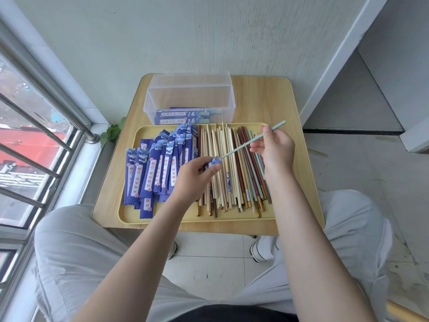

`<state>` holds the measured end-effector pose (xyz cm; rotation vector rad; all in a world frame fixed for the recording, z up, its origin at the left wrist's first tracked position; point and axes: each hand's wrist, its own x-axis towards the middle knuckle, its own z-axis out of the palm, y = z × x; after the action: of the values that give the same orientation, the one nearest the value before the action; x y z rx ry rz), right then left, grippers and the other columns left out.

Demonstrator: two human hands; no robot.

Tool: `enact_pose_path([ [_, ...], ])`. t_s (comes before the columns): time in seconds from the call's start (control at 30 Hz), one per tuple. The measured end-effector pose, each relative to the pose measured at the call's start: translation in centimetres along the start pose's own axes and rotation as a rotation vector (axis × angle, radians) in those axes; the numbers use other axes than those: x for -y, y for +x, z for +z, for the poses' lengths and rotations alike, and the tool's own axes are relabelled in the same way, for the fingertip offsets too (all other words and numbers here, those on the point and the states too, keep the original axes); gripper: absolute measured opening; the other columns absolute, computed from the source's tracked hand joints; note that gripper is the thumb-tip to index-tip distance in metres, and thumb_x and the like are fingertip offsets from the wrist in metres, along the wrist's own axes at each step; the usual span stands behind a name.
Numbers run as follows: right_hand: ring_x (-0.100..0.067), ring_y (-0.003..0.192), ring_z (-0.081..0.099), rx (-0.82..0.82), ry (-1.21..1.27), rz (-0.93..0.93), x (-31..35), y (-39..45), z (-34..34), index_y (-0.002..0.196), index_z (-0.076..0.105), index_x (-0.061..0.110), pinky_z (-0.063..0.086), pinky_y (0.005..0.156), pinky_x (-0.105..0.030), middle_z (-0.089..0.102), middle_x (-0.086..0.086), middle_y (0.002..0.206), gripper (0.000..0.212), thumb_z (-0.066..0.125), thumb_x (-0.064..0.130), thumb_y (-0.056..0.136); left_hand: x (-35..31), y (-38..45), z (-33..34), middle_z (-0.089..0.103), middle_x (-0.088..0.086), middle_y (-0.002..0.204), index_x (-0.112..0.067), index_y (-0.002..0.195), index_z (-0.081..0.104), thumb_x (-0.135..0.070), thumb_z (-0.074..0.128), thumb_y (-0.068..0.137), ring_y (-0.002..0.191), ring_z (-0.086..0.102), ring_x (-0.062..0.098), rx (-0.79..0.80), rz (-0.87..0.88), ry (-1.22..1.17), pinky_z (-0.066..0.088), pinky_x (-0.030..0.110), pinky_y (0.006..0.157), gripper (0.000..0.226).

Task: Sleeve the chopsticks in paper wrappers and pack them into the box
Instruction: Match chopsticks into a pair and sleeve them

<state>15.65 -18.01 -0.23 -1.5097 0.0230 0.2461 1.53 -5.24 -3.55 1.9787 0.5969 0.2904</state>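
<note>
Teal chopstick (246,144) tilted, tip at mouth of blue wrapper (214,161). Loose chopsticks (222,163) + wrapper pile (157,168) on tray; clear box (189,98) open w/ few sleeved pairs (183,115).

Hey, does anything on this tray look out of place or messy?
Mostly tidy. One blue-patterned chopstick lies among the bare chopsticks on the yellow tray, unlike its plain neighbours. One blue wrapper has slid below the wrapper pile toward the tray's near edge.

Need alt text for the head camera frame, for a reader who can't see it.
A person's right hand feeds a light blue chopstick into the open end of a blue paper wrapper gripped by the left hand. Below lies a yellow tray of wrappers and loose chopsticks; behind it, a clear box holds sleeved sets.
</note>
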Motion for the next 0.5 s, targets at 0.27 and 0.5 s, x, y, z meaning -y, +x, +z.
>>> enact_pose_path([
  [0.27, -0.012, 0.058, 0.064, -0.065, 0.001, -0.01, -0.3, 0.5, -0.9, 0.099, 0.069, 0.007, 0.056, 0.063, -0.031, 0.067, -0.001, 0.069, 0.021, 0.052, 0.018, 0.104, -0.1, -0.3, 0.0, 0.063, 0.024, 0.078, -0.031, 0.098, 0.064, -0.032, 0.064, 0.097, 0.063, 0.05, 0.02, 0.034, 0.005, -0.006, 0.043, 0.036, 0.059, 0.001],
  [0.5, -0.009, 0.059, 0.064, 0.121, -0.118, -0.038, -1.3, -1.0, 0.7, 0.116, 0.058, 0.007, 0.057, 0.063, -0.029, 0.07, -0.003, 0.082, 0.018, 0.06, 0.012, 0.099, -1.3, -0.3, 1.0, 0.064, 0.0, 0.071, -0.011, 0.097, 0.069, -0.035, 0.063, 0.098, 0.054, 0.059, 0.01, 0.119, -0.09, -0.1, 0.049, 0.025, 0.055, 0.025],
])
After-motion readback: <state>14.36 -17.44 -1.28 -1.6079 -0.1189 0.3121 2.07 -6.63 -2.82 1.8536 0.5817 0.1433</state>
